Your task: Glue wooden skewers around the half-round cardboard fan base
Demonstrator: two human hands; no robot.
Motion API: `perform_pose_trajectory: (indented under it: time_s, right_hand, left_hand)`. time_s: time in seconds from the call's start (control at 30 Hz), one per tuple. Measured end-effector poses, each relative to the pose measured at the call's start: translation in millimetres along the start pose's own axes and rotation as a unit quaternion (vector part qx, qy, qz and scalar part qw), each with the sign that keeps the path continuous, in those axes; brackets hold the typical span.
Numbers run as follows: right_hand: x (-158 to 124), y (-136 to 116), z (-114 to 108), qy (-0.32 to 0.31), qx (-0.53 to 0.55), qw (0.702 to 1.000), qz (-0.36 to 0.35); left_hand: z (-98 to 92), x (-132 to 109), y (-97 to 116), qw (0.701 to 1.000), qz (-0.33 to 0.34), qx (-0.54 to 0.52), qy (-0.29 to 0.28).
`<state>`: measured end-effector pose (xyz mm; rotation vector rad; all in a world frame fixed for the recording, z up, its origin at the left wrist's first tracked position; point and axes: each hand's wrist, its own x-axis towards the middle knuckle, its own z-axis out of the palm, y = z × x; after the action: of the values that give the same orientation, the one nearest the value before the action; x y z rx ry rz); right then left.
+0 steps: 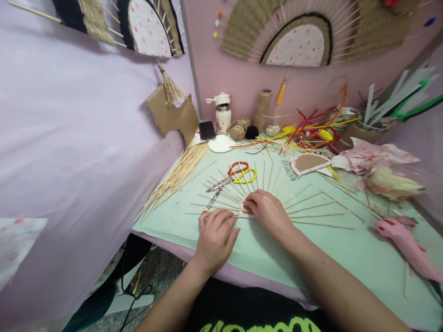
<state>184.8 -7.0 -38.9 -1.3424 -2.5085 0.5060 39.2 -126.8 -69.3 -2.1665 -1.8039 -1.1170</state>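
A fan of thin wooden sticks [313, 215] lies on the table, spreading from a small half-round base with a whitish rim [246, 215]. My right hand [270, 213] rests over this base, fingers bent and pressed together on it; what is between the fingertips is hidden. To the left, my left hand [216, 235] lies palm down at the table's front, fingers stretched out and thumb apart, close to the lowest sticks. A slim pen-like tool [213, 199] points toward its fingertips. Scissors with red and yellow handles [242, 173] lie beneath the upper left sticks.
Loose sticks [178, 177] lie in a bundle at the left edge. A pink glue gun [404, 244] is at right. Behind stand a white bottle [223, 117], twine ball [238, 130] and twine spool [264, 108]. A cardboard piece with spotted cloth [309, 163] lies back right.
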Motion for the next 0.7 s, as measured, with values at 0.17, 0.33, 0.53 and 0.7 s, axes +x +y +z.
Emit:
perform_pose_trajectory:
  time_s: [0.17,0.33,0.53,0.7]
  right_hand:
    - [0.1,-0.5,-0.7,-0.004,0.007,1.000,0.001]
    - [-1.2,0.6,-2.3,-0.003,0.017,1.000,0.008]
    - [-4.3,16.6,-10.2,0.042,0.016,0.999,0.008]
    - [-1.2,30.8,-15.0,0.052,0.013,0.998,-0.019]
  left_hand:
    - [-0.4,0.8,0.3,1.000,-0.002,-0.001,-0.004]
    - [0.5,0.0,-0.2,1.000,0.000,-0.002,-0.002]
    - [-4.3,5.9,1.9,1.000,0.006,0.008,-0.013]
    - [-1.9,34.8,-2.9,0.997,-0.011,0.062,-0.032]
